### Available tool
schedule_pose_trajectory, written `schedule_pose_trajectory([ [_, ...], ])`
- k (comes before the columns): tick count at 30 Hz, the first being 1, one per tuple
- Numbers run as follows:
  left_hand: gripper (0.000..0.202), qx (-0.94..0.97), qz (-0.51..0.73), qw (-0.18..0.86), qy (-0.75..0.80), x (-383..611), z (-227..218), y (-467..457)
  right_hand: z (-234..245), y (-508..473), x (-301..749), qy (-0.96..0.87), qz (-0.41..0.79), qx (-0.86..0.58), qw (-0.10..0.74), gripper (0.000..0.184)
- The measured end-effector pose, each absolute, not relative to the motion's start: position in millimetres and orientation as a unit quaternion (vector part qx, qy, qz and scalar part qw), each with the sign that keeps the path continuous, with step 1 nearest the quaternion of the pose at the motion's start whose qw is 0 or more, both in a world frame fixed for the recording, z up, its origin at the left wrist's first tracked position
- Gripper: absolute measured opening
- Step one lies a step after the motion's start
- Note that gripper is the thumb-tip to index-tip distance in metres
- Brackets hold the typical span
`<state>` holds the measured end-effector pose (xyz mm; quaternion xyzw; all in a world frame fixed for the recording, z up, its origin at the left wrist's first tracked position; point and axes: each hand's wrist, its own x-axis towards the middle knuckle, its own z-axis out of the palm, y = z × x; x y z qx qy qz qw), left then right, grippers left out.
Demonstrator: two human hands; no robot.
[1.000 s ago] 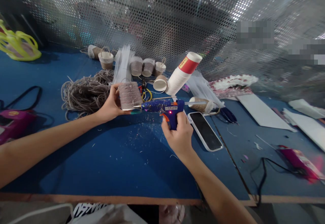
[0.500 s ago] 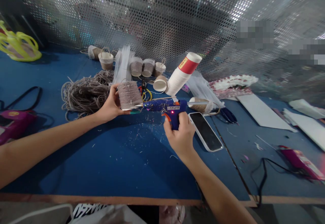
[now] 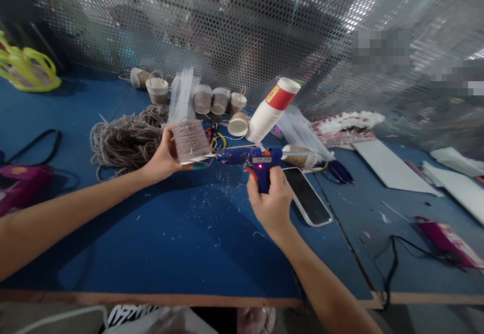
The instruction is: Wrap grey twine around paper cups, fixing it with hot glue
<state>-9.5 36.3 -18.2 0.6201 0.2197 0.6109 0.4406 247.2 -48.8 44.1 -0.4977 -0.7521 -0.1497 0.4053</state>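
My left hand (image 3: 163, 156) grips a paper cup wrapped in grey-brown twine (image 3: 190, 141), held on its side above the blue table (image 3: 170, 233). My right hand (image 3: 273, 204) is closed round the handle of a blue hot glue gun (image 3: 247, 156) whose red light is on. The gun's nozzle points left and sits right at the lower rim of the wrapped cup. A loose pile of the same twine (image 3: 126, 140) lies just left of the cup.
A white-cased phone (image 3: 307, 196) lies right of the glue gun. Behind are a tilted stack of paper cups (image 3: 270, 110), several small twine-wrapped cups (image 3: 212, 100), clear glue sticks (image 3: 182, 94) and a perforated metal screen (image 3: 242, 31). Pink tools with cords sit at the left edge (image 3: 18, 182) and at the right (image 3: 446, 238).
My right hand and the glue gun have shifted slightly to the right and up. The left hand has tilted the wrapped cup a little; the nozzle stays at its rim.
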Motion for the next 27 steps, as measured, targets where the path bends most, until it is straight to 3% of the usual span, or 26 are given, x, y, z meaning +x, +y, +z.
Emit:
schedule_pose_trajectory([
  [27,0.089,0.609,0.609,0.456,0.223,-11.4,-17.4,34.4,44.1,-43.8,254.4,-0.74,-0.172,-0.504,0.41,0.006],
])
